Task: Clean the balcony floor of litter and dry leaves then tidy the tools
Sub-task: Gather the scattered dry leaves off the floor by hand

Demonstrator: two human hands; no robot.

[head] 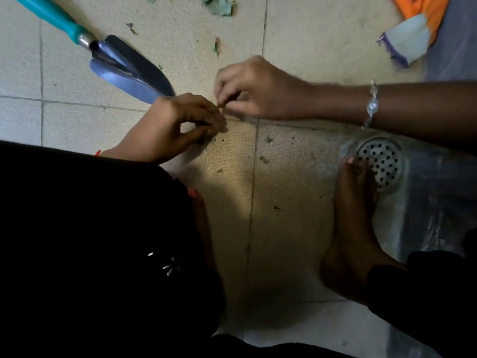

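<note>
A beige tiled floor (pixel 296 228) is carrying a trowel (pixel 129 71) with a teal handle, scattered leaf bits (pixel 263 159), a round drain cover (pixel 382 161) and a bare foot (pixel 356 228).
</note>
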